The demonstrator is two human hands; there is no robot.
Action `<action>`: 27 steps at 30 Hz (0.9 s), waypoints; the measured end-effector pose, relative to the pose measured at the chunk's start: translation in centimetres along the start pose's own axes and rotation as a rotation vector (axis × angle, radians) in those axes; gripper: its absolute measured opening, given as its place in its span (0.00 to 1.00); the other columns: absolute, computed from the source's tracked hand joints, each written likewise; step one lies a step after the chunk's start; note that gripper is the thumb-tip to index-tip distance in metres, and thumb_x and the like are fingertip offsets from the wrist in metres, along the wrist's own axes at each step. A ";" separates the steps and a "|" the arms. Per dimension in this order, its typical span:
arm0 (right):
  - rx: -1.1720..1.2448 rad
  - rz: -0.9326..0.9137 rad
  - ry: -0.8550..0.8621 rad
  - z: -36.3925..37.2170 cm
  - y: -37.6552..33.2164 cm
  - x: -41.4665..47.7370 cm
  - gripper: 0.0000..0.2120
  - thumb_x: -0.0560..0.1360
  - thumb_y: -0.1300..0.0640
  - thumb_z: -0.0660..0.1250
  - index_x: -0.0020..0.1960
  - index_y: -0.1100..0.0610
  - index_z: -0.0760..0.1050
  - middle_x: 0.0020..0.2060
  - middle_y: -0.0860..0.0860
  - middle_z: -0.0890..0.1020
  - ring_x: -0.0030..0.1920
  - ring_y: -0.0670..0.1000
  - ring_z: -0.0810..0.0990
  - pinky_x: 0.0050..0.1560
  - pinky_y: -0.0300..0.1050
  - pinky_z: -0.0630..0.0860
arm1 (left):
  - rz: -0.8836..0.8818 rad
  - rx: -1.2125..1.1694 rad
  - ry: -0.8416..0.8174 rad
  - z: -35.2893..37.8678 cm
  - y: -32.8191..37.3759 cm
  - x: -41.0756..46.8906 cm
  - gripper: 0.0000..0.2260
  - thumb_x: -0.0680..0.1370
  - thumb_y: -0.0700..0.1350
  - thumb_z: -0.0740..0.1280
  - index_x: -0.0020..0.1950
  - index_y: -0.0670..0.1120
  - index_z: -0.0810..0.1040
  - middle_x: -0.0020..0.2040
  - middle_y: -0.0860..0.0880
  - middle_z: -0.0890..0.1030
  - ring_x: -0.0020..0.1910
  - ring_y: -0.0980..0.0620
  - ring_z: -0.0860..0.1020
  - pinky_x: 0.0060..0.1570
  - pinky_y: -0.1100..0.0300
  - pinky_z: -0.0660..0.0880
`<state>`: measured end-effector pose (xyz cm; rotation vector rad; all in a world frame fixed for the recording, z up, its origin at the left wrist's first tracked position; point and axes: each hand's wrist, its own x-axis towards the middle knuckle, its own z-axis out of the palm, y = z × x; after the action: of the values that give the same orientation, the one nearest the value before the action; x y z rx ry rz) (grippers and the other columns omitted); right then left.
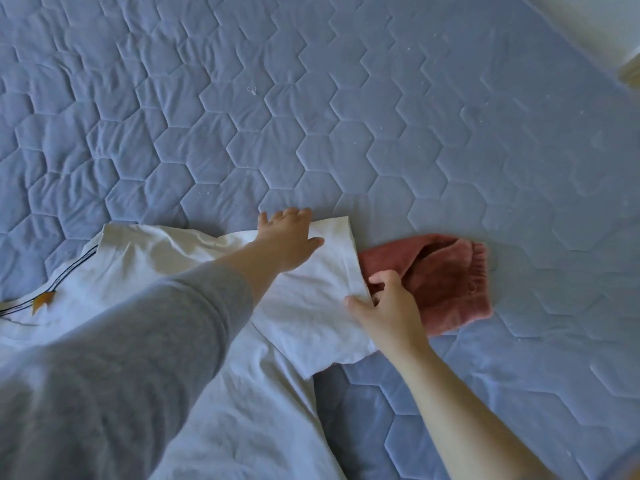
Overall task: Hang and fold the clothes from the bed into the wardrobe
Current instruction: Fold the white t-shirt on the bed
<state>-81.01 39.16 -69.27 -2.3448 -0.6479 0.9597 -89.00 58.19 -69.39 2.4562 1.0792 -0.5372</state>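
Both hands are at work on a white T-shirt spread over the bed, at the end of its short sleeve. The left hand reaches out from a grey sleeve and lies flat on the upper part of that short sleeve. Its fingers are straight and a little spread, their tips at the fabric's far edge, and the thumb points toward the hem; it presses the cloth and grips nothing. The right hand comes in from the lower right on a bare forearm and meets the hem lower down. Its thumb lies on top of the white cloth and its fingers curl in at the hem's edge, so it appears to pinch the hem. How far the fingers go under the cloth cannot be seen.

The T-shirt's body runs from the hands toward the lower left and passes under the left arm. A print of thin dark lines with a small orange shape shows near the left border. The short sleeve lies between the two hands, creased but mostly flat.

Just beside the hem, to the right, lies a red knitted garment, bunched, with a ribbed cuff at its far end. Its near end disappears under the white hem and the right hand's fingers.

Everything rests on the bed's blue quilted cover, stitched in hexagons.
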 end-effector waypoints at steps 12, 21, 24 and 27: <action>0.158 -0.083 -0.013 0.0 1.6 -2.3 0.10 0.73 0.54 0.67 0.37 0.55 0.69 0.25 0.46 0.70 0.27 0.44 0.64 0.28 0.38 0.61 | 0.032 -0.323 0.136 -2.5 0.5 -0.3 0.15 0.77 0.47 0.65 0.33 0.47 0.65 0.33 0.51 0.70 0.34 0.49 0.71 0.29 0.59 0.62; 0.099 -0.325 0.098 -0.3 -2.8 -6.6 0.03 0.73 0.55 0.68 0.43 0.49 0.74 0.25 0.46 0.73 0.27 0.45 0.69 0.29 0.39 0.66 | 0.052 -0.365 0.356 -7.1 -5.5 -8.8 0.11 0.74 0.50 0.69 0.41 0.42 0.75 0.40 0.50 0.77 0.38 0.50 0.74 0.34 0.60 0.66; 0.005 -0.477 0.079 0.0 -4.3 -9.5 0.03 0.74 0.56 0.68 0.44 0.50 0.74 0.25 0.47 0.72 0.27 0.48 0.70 0.29 0.42 0.67 | 0.005 -0.386 0.386 -7.4 -8.2 -12.6 0.05 0.74 0.46 0.70 0.43 0.45 0.79 0.42 0.51 0.76 0.43 0.50 0.76 0.37 0.58 0.68; -0.079 -0.604 0.029 1.0 -6.0 -12.3 0.03 0.73 0.54 0.68 0.44 0.49 0.75 0.25 0.43 0.70 0.28 0.47 0.72 0.30 0.43 0.70 | -0.060 -0.379 0.403 -6.9 -10.6 -15.7 0.01 0.73 0.42 0.70 0.43 0.47 0.79 0.45 0.50 0.75 0.42 0.50 0.75 0.37 0.58 0.64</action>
<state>-90.89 36.53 -60.15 -2.0201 -1.3009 0.6270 -105.61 58.77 -58.02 2.2428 1.2722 0.1510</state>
